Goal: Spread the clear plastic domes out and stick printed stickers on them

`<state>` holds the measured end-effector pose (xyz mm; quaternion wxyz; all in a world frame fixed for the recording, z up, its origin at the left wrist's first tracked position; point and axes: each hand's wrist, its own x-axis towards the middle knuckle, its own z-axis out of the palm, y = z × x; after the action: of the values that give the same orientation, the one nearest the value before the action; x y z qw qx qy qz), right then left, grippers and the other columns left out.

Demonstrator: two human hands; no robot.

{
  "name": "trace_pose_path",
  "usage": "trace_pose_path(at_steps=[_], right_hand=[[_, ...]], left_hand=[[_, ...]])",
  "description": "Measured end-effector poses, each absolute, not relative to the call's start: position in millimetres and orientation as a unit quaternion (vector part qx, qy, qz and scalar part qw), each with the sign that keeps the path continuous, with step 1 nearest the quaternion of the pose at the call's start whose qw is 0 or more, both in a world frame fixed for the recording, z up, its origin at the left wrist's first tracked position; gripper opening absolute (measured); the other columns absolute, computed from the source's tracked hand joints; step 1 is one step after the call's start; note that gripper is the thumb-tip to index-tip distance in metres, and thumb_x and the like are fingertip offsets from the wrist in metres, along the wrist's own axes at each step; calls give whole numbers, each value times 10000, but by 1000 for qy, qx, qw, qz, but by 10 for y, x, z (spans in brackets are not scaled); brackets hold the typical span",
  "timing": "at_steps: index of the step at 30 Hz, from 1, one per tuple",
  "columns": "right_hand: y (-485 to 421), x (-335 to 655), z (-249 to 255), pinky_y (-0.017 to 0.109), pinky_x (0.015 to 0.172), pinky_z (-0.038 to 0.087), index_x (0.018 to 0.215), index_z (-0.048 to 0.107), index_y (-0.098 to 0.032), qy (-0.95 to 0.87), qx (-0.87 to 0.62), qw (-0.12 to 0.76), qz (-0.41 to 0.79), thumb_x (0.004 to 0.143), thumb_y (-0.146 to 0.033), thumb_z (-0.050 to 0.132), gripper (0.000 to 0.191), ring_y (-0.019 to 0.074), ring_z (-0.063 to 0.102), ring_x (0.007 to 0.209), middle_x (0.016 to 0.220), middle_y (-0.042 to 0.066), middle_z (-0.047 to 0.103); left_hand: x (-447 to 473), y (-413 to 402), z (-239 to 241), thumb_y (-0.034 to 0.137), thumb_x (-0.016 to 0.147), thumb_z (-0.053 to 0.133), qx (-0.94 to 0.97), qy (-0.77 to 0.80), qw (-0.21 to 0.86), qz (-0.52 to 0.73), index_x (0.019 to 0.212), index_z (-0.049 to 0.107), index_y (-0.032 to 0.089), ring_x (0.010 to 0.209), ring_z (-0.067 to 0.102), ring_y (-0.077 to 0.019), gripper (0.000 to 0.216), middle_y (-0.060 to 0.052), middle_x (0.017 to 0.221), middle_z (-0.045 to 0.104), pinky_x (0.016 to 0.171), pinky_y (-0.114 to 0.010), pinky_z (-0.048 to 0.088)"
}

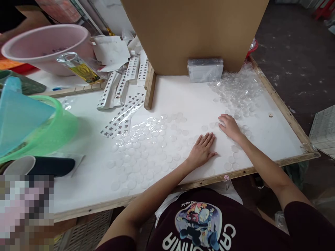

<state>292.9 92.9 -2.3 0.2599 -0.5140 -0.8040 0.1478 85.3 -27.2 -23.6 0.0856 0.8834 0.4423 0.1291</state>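
Many clear round discs lie spread in a loose single layer over the white tabletop. My left hand rests flat at the right edge of this spread, fingers stretched out and thumb apart. Just to its right, my right hand is low over the table with its fingers spread, close to a few discs. Whether a disc lies under either palm is hidden. Behind my right hand, a heap of clear discs is piled in the table's back right corner.
A wooden rim edges the table. At the back stand a cardboard sheet and a plastic-wrapped stack. Printed sticker sheets lie left of centre. Further left are a green basin, a pink tub and a glass of yellow liquid.
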Motion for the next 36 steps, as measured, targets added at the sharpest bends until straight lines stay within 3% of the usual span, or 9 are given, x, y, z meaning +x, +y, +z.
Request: trace_pose_path(at_steps=[5,9,14,20,24,28,32,34,36], right_hand=[[745,2727,-54,478,997,477,1117,691,-198,-852,-449,199,180,873,-137,643,255,284,618,1112,1226,119,675],[438,2676,-1,455,968,483,1107,688,-212,-878,-391,189,201,905,-120,606,236,268,632,1085,1143,102,693],[256,2711,75,441,925,469,1023,687,-219,-872,-393,192,218,967,-199,564,136,253,669,1002,1041,81,733],[324,2760,60,443,936,461,1086,666,-220,-822,-461,228,244,963,-212,535,179,222,704,848,905,42,758],[354,2806,19,443,892,470,1128,656,-206,-811,-492,246,200,929,-217,559,221,247,692,890,1019,84,735],[283,2908,3,454,894,471,1110,660,-221,-810,-485,262,202,942,-257,556,200,253,670,901,1081,91,703],[181,3028,8,445,876,495,1095,666,-228,-799,-481,287,218,947,-281,561,189,229,653,825,1075,86,695],[140,3077,19,444,873,502,1087,669,-231,-792,-486,302,214,951,-291,555,187,229,650,824,1072,88,691],[107,3118,40,445,878,504,1082,669,-234,-784,-493,316,207,957,-302,544,189,228,649,825,1071,87,688]], left_hand=[[462,-389,-216,556,1039,395,872,465,84,128,1606,235,88,1556,243,-303,752,-206,1642,317,1255,-525,244],[327,-455,-169,462,1045,447,860,473,96,163,1570,327,103,1529,318,-315,647,-221,1595,403,1220,-547,321],[511,-392,-43,201,1034,448,872,428,113,210,1352,580,173,1307,588,-278,346,-153,1352,659,1027,-486,519],[919,-289,51,170,1014,482,891,411,113,157,1138,644,147,1088,629,-269,205,-124,1136,694,897,-423,536],[1066,-215,29,144,1015,453,879,440,114,140,1034,657,149,1036,622,-275,205,-128,1039,685,887,-429,528],[1034,-177,7,112,992,471,843,465,191,193,1110,660,158,964,651,-246,228,-98,968,707,865,-398,541],[996,-188,-6,154,974,526,828,490,168,214,1129,670,173,1109,634,-281,212,-136,1180,683,915,-433,533],[1034,-196,-36,214,1000,513,836,491,123,210,1265,625,173,1313,539,-318,290,-167,1399,590,1031,-495,480],[1098,-191,-95,343,1030,490,845,486,103,199,1454,485,147,1480,379,-333,467,-196,1566,443,1157,-536,371]])
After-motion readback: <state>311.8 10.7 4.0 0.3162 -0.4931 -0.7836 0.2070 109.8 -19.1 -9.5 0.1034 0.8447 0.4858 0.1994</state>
